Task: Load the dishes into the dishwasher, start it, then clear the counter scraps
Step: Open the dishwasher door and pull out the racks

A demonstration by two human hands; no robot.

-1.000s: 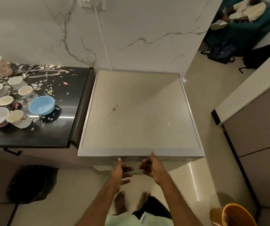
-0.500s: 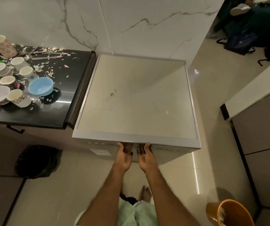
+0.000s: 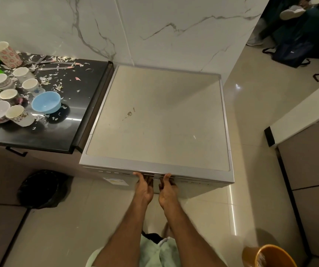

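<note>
Bin bag (image 3: 43,187) left of dishwasher (image 3: 158,120)

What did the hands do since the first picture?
Both hands went forward to the dishwasher. The left hand and right hand now have their fingers tucked under the top edge of its door. The door looks shut, as before. The blue bowl and cups on the counter stayed put.

A home kitchen: a black worktop (image 3: 74,120) crowded with cups (image 3: 17,112) and bowls (image 3: 46,102), a dishwasher (image 3: 154,120) beside it, marble wall (image 3: 154,26), tiled floor (image 3: 251,170).
</note>
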